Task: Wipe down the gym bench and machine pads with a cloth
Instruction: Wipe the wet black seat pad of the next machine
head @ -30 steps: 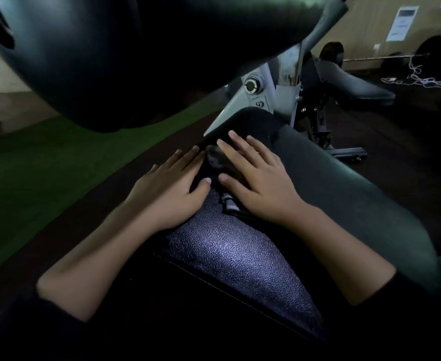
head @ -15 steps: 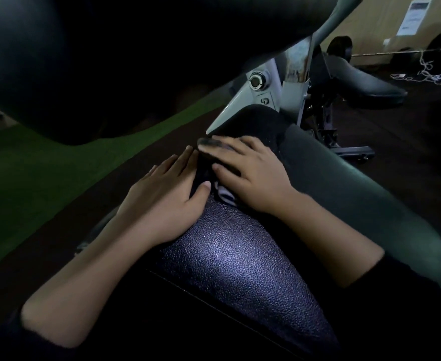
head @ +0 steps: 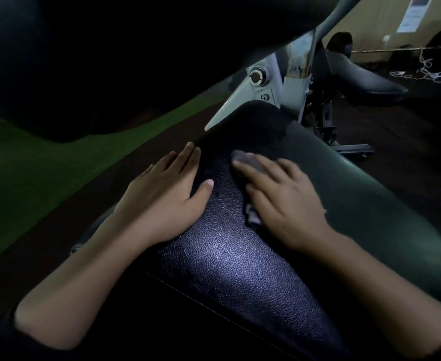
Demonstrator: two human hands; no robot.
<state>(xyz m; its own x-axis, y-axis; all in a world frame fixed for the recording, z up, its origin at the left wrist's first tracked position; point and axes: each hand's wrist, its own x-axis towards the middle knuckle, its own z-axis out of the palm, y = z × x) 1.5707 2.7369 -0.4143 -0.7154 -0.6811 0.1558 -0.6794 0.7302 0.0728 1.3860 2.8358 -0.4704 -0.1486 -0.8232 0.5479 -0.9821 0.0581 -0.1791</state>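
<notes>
A black textured bench pad (head: 229,261) runs from the bottom of the view up to the grey machine frame (head: 261,84). My left hand (head: 167,199) lies flat on the pad's left side, fingers straight. My right hand (head: 284,199) presses a dark cloth (head: 253,217) flat against the pad, fingers spread over it; bits of cloth show at the fingertips and under the thumb. A large dark pad (head: 110,53) hangs overhead across the top left.
Green turf (head: 57,165) lies to the left, dark floor to the right. Another black bench seat (head: 365,76) stands behind the frame, with its steel foot (head: 352,149) on the floor. A barbell and a tangle of white cord (head: 427,71) lie by the far wall.
My right hand has slid the cloth to the right, away from my left hand, opening a gap between them. The view has shifted slightly closer.
</notes>
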